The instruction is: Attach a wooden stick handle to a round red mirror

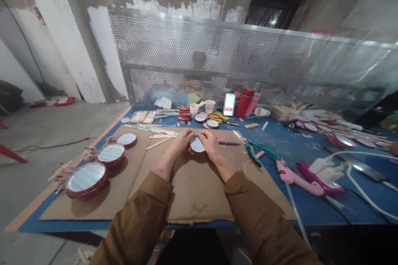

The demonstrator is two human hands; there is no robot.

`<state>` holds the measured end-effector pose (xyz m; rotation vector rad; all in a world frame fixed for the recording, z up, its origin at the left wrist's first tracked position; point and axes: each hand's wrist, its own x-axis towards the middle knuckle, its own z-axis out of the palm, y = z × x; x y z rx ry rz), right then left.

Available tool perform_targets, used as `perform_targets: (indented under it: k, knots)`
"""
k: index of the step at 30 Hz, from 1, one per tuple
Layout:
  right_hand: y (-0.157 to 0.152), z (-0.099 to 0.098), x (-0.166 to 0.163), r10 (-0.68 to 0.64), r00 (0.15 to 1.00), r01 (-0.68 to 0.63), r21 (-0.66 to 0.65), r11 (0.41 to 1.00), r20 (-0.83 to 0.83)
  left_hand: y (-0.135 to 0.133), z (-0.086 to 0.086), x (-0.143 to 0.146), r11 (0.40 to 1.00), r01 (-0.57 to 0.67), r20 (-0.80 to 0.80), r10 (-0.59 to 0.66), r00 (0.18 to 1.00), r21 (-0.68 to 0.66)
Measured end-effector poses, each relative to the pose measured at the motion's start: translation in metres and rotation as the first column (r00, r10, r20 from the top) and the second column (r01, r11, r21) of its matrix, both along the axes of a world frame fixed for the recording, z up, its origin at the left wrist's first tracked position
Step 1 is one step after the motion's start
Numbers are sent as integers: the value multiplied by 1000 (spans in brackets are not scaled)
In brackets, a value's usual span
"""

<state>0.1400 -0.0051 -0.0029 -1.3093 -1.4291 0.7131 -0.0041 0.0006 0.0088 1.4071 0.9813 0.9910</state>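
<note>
Between my two hands is a small round drum [197, 145] with a red rim and a white face, held over the cardboard sheet [199, 186]. My left hand [183, 140] is closed on its left edge. At its upper right edge, my right hand [211, 144] pinches with thumb and fingers. Whatever small piece the fingertips may hold at the far rim is too small to make out. Left of my arms stand stacks of larger red-rimmed drums [86, 177] with wooden sticks. Flat wooden sticks [158, 143] lie beyond my left hand.
Teal-handled pliers [254, 155], a purple pen [229, 143] and a pink glue gun [287, 174] lie to the right, with a power strip [323, 174] and cables. Paper cups [209, 106], a lit phone [229, 104] and a red bottle [244, 103] stand before a perforated metal screen [174, 49].
</note>
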Motion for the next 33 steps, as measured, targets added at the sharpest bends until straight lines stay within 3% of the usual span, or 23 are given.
perform_targets:
  k: [7,12,19,33]
  knots:
    - [2,0,-3,-38,999,38,-13,999,0,4,1,-2,989,-102,-46,107,993,104]
    - [7,0,3,-103,995,103,9,995,-15,5,-5,1,997,46,-34,-44,998,67]
    - [6,4,6,-122,992,123,21,992,-36,5,-8,-2,980,158,13,-161,987,122]
    - [7,-2,1,-152,985,153,8,988,-78,8,-4,-5,985,169,53,-170,984,22]
